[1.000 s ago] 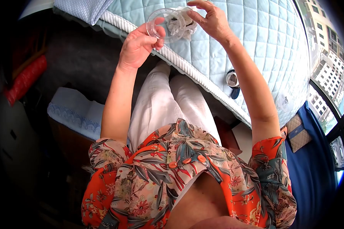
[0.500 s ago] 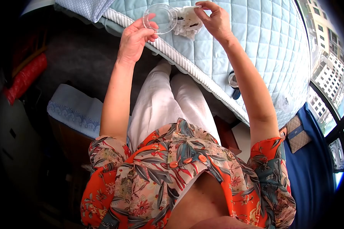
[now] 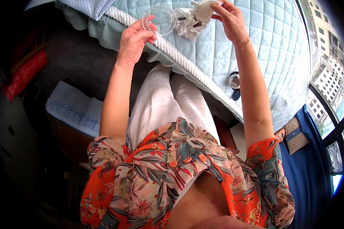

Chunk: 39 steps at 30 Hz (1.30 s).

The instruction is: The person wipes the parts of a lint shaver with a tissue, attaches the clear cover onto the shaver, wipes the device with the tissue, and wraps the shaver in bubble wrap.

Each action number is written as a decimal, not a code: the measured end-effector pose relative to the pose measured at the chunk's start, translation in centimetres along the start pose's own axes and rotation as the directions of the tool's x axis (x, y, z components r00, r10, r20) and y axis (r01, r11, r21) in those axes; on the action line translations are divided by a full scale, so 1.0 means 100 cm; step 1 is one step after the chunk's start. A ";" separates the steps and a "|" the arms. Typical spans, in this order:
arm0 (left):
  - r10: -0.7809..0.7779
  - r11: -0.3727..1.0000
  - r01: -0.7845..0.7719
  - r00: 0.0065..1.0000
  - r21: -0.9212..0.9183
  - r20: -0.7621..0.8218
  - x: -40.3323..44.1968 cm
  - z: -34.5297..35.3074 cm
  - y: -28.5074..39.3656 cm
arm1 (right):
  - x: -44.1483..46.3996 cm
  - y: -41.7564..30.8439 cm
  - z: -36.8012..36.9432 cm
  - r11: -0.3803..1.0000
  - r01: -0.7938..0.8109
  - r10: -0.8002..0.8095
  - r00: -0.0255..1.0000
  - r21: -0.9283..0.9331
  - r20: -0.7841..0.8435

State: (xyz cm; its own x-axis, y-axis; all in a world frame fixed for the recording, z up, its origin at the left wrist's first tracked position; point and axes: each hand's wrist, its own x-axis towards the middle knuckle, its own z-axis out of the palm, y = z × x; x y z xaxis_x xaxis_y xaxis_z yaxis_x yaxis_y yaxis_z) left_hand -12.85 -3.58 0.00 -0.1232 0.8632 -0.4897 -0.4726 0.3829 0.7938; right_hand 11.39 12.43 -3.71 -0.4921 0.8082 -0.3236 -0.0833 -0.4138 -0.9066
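Tissue (image 3: 190, 28), crumpled, over the quilt (image 3: 218, 55); right hand (image 3: 234, 23) pinches its edge tightly. Left hand (image 3: 133, 44) grips the clear lid (image 3: 159, 20). We reckon a hard tug could tear it or drop its dark bits (image 3: 197, 24); whether those are loose, we can't tell.

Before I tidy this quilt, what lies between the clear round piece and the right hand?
Crumpled white paper with dark patches, its edge in the right hand; the head view shows it.

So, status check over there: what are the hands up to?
Left hand: holding clear round plastic piece. Right hand: pinching crumpled white tissue by its edge. Small round item on quilt, seemingly not in the way.
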 end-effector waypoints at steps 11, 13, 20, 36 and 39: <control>-0.006 0.999 0.007 1.000 -0.035 0.011 0.001 0.006 -0.003 | 0.007 0.015 -0.019 0.871 -0.197 0.160 0.980 0.450 0.120; -0.008 0.999 0.009 1.000 -0.048 0.020 0.003 0.009 -0.003 | 0.006 0.012 -0.014 0.814 -0.227 0.186 0.974 0.534 0.129; -0.013 0.997 0.016 0.999 -0.069 0.044 0.005 0.019 -0.007 | 0.011 0.031 -0.017 0.511 -0.297 0.252 0.949 0.806 0.190; 0.034 0.995 -0.007 0.963 0.103 -0.266 0.042 -0.001 -0.019 | 0.001 0.020 0.014 0.668 -0.251 0.399 0.916 0.700 -0.052; 0.038 0.966 0.033 0.963 0.258 -0.268 0.047 -0.004 -0.017 | 0.001 0.013 0.022 0.672 -0.225 0.403 0.910 0.706 -0.094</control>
State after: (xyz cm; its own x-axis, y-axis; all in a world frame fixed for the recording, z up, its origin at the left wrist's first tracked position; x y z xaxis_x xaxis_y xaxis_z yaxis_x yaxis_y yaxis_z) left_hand -13.01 -0.31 -3.85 -0.3708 0.7573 -0.5376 -0.2350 0.4835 0.8432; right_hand 9.32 11.05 -4.32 -0.4001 0.6080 -0.6857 -0.5569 -0.7555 -0.3450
